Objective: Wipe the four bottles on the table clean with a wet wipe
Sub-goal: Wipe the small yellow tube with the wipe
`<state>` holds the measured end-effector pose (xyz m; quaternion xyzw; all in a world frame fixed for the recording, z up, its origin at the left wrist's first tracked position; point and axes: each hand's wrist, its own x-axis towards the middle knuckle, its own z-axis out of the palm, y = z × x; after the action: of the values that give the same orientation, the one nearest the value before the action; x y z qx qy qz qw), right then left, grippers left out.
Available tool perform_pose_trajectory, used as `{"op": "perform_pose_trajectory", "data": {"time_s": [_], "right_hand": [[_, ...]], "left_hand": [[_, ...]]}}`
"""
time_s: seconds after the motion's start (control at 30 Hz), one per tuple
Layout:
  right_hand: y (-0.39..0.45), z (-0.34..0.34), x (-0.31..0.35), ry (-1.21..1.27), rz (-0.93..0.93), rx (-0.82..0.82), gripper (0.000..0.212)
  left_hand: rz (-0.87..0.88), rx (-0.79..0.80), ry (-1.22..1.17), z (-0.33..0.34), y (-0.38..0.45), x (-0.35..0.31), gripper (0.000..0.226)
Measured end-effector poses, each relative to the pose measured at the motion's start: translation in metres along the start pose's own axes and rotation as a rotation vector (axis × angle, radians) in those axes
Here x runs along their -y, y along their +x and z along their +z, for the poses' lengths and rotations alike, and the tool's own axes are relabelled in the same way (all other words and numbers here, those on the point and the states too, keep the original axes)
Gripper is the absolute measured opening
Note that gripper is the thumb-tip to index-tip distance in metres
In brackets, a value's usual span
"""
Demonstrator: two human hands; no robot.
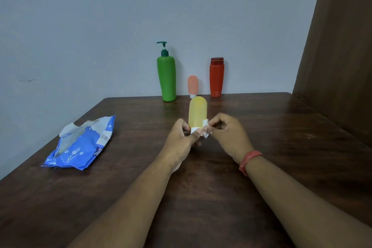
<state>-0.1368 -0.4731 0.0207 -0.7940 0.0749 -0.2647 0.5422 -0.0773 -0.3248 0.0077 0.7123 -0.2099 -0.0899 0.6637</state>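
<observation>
Translucent yellow bottle (197,111), white cap down.

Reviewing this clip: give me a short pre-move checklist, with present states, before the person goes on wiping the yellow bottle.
1. Left hand grips the translucent yellow squeeze bottle at its white cap end: ok.
2. Right hand pinches the white wet wipe against the bottle: ok.
3. Tall green pump bottle, small pink squeeze bottle and red plastic bottle stand upright at the back: ok.
4. Blue wipe packet within reach: ok.
5. Yellow bottle's cleanliness: cannot tell.
</observation>
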Motion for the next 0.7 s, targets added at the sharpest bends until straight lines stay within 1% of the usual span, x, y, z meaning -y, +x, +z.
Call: {"op": "perform_pose_trajectory", "data": {"time_s": [0.07,0.1,0.13,0.23,0.27,0.3,0.4,0.43,0.47,0.53,0.57,0.6,0.63,0.7], "right_hand": [[0.004,-0.001,0.003,0.063,-0.016,-0.154,0.009],[0.006,-0.003,0.002,0.074,-0.011,-0.178,0.010],[0.005,-0.005,0.001,0.070,-0.003,-0.150,0.011],[-0.002,-0.004,-0.001,0.043,0.037,0.034,0.012],[-0.002,-0.004,-0.001,0.051,0.030,0.037,0.012],[-0.001,-0.005,0.001,0.069,0.020,-0.002,0.012],[0.005,-0.008,0.007,0.126,-0.009,-0.211,0.011],[0.005,-0.010,0.006,0.129,-0.017,-0.221,0.012],[0.004,-0.011,0.006,0.110,-0.021,-0.179,0.011],[-0.001,-0.009,0.003,0.029,0.002,-0.020,0.009],[-0.002,-0.007,0.001,0.001,0.009,0.029,0.010],[-0.001,-0.006,0.000,-0.001,0.006,0.027,0.010],[0.001,-0.006,0.000,0.025,-0.006,-0.019,0.009],[0.008,-0.009,0.001,0.118,-0.025,-0.174,0.008]], "left_hand": [[0.000,0.035,0.048,0.001,-0.001,0.000,0.029],[0.001,0.047,0.069,0.002,-0.001,0.000,0.029],[0.001,0.048,0.070,0.001,-0.001,0.001,0.029],[0.005,0.019,0.019,-0.001,0.000,0.002,0.029],[0.009,0.022,0.015,-0.001,0.001,0.002,0.029],[0.012,0.033,0.023,-0.001,0.001,0.002,0.029],[0.020,0.084,0.113,0.002,0.000,0.002,0.029],[0.023,0.087,0.128,0.002,0.000,0.002,0.029],[0.027,0.075,0.124,0.002,0.001,0.003,0.029],[0.022,0.027,0.085,0.000,0.002,0.004,0.029],[0.014,0.013,0.065,-0.001,0.003,0.005,0.029],[0.013,0.017,0.056,-0.002,0.003,0.005,0.030],[0.019,0.034,0.062,-0.001,0.003,0.005,0.030],[0.033,0.085,0.115,0.000,0.002,0.004,0.030]]}}
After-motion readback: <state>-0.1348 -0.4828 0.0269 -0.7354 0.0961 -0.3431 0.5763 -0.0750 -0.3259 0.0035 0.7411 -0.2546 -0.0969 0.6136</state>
